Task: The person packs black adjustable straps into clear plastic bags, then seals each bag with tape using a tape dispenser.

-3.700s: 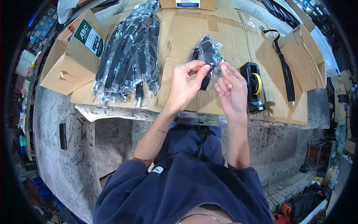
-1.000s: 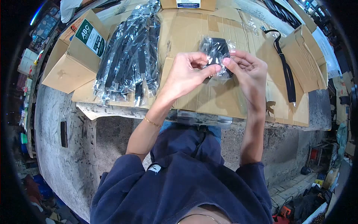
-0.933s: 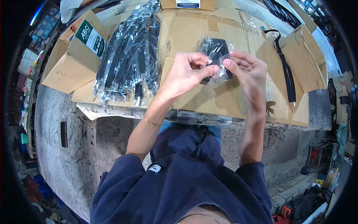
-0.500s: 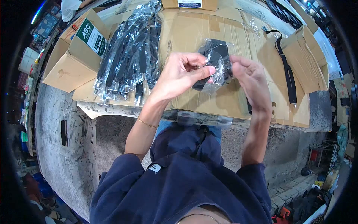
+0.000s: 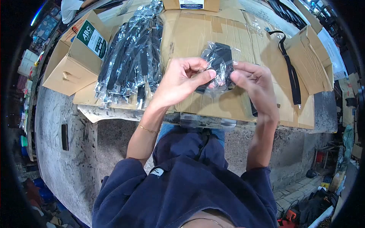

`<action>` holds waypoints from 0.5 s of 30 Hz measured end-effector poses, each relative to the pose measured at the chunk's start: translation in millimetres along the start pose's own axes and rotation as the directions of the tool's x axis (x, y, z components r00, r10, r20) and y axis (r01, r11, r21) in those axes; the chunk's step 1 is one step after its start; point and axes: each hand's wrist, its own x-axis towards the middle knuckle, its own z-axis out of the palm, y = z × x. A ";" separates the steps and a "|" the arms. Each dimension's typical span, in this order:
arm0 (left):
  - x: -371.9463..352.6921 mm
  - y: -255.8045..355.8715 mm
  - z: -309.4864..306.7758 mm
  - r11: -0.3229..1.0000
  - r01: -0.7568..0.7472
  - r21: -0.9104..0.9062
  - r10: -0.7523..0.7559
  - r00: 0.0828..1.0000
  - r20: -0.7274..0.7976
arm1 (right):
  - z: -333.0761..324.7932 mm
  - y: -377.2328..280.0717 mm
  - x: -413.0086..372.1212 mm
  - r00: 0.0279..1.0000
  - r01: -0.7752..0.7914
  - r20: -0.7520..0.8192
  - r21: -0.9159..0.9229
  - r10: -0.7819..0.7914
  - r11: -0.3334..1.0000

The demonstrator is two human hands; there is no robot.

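Between my two hands is a clear, crinkled plastic bag (image 5: 219, 88), overlapping flat black pieces (image 5: 223, 52) on the cardboard. My left hand (image 5: 186, 78) pinches the bag's left side between thumb and fingers. At its right edge, my right hand (image 5: 254, 78) has thumb and fingertips pressed together on the plastic. A long black strap (image 5: 292, 72) with a metal clip at its end lies to the right. Over on the left, a pile of black straps in clear plastic bags (image 5: 133, 60) covers the cardboard.
Flattened cardboard (image 5: 190, 28) covers the worktable. An open box with a green ABC label (image 5: 70, 70) stands at the left, another open carton (image 5: 310, 62) at the right. A dark phone-like object (image 5: 65, 136) rests on the grey surface at left. A person's sleeve (image 5: 70, 9) shows at upper left.
Both hands stay at the plastic bag with only small finger movements. My right hand's fingertips have shifted slightly left and down. The view has moved a little.
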 end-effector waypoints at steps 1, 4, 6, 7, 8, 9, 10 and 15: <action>-0.8 1.0 1.3 1.000 0.007 0.001 -0.007 1.000 0.000 | 2.9 -0.7 -0.2 0.999 0.024 -0.032 -0.082 -0.026 0.996; -3.0 -1.5 -1.4 1.000 0.012 0.012 -0.012 1.000 0.016 | 4.1 -0.1 2.1 0.997 0.075 0.033 -0.007 -0.075 0.997; -4.9 -0.9 -4.9 1.000 0.006 0.028 -0.007 0.999 0.032 | 2.9 -1.2 2.0 0.997 0.068 0.027 -0.014 -0.067 0.998; -6.0 0.3 -5.1 1.000 0.001 0.011 -0.001 1.000 0.032 | 1.7 -2.0 1.4 0.998 0.059 0.016 -0.023 -0.059 0.998; -6.4 1.1 -5.1 1.000 -0.004 -0.005 0.004 1.000 0.031 | 1.1 -1.5 1.0 0.998 0.060 0.016 -0.024 -0.060 0.998; -6.1 1.4 -5.6 1.000 -0.005 -0.005 0.005 1.000 0.030 | 0.7 0.0 0.7 0.997 0.077 0.018 -0.019 -0.077 0.997; -4.3 2.0 -6.6 0.999 -0.013 -0.041 0.015 0.999 0.051 | 0.5 0.9 1.1 0.995 0.096 0.020 -0.015 -0.095 0.995; 3.2 4.4 1.5 0.999 0.038 0.030 -0.034 0.994 -0.106 | 3.9 3.0 -0.8 0.994 0.112 0.006 -0.145 -0.113 0.983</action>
